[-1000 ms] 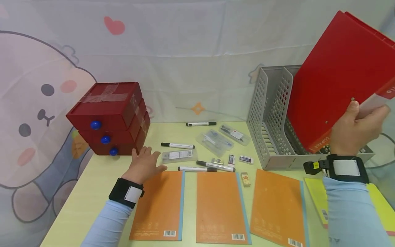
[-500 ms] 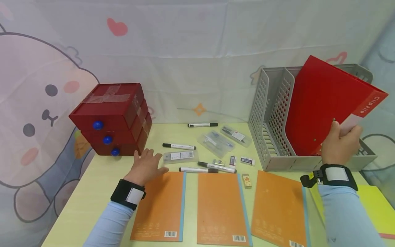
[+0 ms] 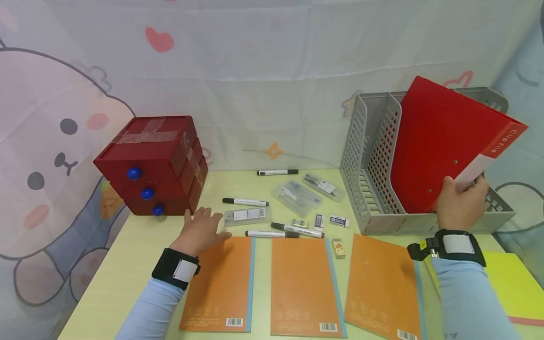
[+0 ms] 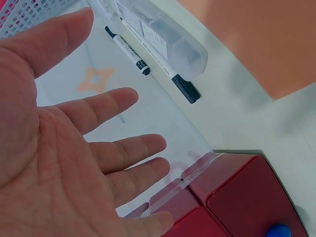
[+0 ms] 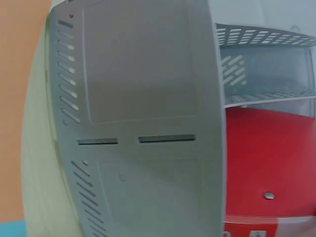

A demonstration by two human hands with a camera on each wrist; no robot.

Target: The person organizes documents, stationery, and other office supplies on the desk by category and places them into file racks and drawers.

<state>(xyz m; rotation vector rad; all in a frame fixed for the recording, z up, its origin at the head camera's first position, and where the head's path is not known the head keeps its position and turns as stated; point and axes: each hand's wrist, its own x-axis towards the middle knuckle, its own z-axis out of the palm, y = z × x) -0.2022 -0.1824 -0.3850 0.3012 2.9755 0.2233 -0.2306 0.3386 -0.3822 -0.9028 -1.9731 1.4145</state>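
**Right hand grips red folder, left hand lies spread**

The right hand [image 3: 462, 203] holds the red folder [image 3: 442, 151] by its near lower edge, the thumb against the folder's face and the fingers bent at its spine. The right arm [image 3: 476, 300], sleeved in light blue, rises from below the folder.

The left hand [image 3: 199, 230] is well apart, left of the folder and lower, its 4 fingers [image 4: 128, 150] loosely spread and the thumb pointing toward the folder's side. The left arm [image 3: 148, 311] slants up toward that side. Both wrists wear black bands [image 3: 170, 267].
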